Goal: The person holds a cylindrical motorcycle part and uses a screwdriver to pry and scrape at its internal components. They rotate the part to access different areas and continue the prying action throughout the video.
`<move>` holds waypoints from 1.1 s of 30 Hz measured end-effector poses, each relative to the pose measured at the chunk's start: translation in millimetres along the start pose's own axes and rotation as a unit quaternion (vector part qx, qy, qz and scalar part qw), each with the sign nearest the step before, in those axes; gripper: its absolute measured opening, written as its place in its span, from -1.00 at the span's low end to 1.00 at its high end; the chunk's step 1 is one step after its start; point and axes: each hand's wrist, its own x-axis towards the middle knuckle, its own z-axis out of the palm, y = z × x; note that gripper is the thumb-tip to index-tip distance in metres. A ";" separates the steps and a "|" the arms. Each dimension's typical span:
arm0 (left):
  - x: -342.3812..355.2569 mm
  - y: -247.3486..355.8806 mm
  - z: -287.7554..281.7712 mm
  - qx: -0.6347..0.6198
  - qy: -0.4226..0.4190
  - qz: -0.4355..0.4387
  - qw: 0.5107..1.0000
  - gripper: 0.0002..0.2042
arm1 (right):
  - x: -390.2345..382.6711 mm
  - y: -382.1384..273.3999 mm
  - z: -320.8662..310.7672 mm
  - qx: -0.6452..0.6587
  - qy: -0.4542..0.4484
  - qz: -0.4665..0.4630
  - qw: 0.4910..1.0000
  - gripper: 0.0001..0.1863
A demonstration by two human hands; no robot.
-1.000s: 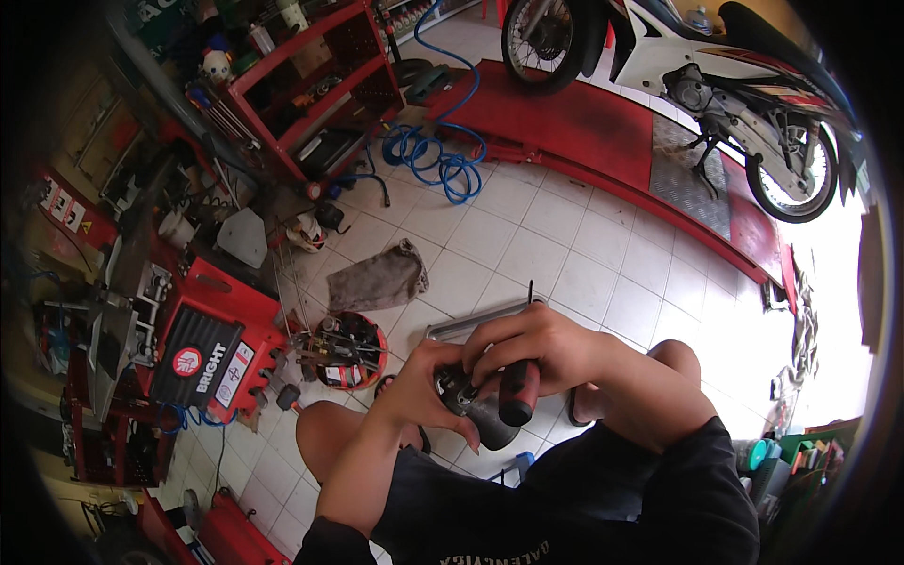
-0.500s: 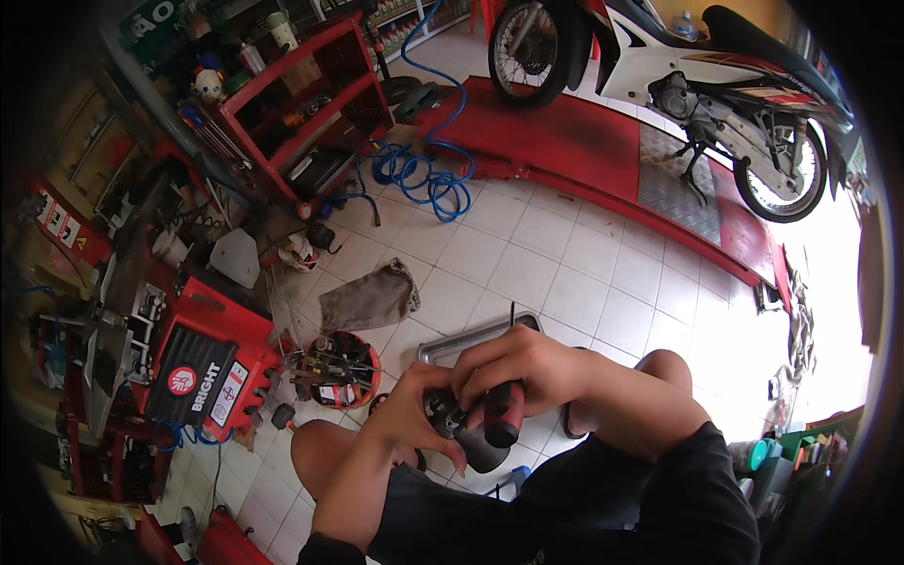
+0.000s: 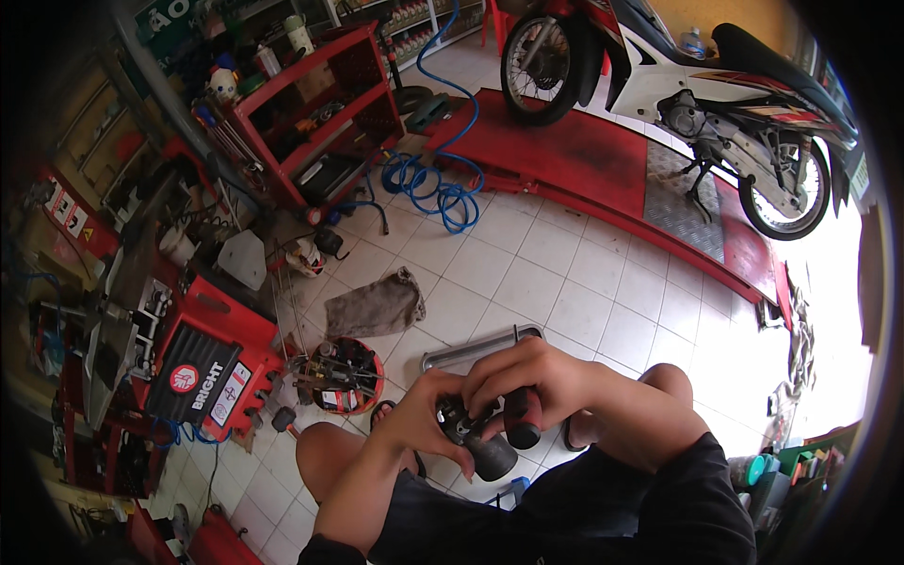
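My left hand [image 3: 426,416] is wrapped around a dark carburetor-like part [image 3: 456,420] with a black cylindrical section [image 3: 493,458] pointing toward me. In my right hand [image 3: 537,372] is a screwdriver [image 3: 524,418] with a red and black handle, its butt end toward me and its thin shaft pointing away. The right fingertips reach over to the top of the dark part, so both hands meet above my lap. Below them on the floor lies a shallow metal tray [image 3: 443,360], partly covered by the hands.
A round red tool bin [image 3: 379,384] and a grey rag [image 3: 375,303] lie on the tiles ahead-left. Left stand a red machine [image 3: 218,330] and a red tool cart [image 3: 325,113]. Coiled blue hose [image 3: 452,207] lies by a red lift platform [image 3: 556,155] bearing a motorcycle [image 3: 697,113].
The view has shifted slightly, moving the scene down and right. My right fingers have shifted on the dark part, exposing more of its top. Both hands keep their holds.
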 end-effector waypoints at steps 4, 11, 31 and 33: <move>-1.7 -2.3 -0.7 -0.019 0.000 -0.007 1.000 -0.36 | 0.0 2.1 -0.3 0.003 0.000 0.002 1.000 -0.68; -5.5 -2.1 0.3 0.006 -0.011 -0.037 0.999 -0.36 | 1.2 -3.5 -4.6 -0.036 -0.034 0.009 0.999 -0.75; -0.4 3.7 4.8 -0.038 0.031 -0.057 0.997 -0.37 | -8.7 6.6 -0.5 -0.009 0.003 -0.031 0.999 -0.69; 0.4 4.8 9.7 -0.110 0.053 -0.048 0.991 -0.31 | -4.3 12.3 1.8 0.019 -0.013 -0.042 0.999 -0.68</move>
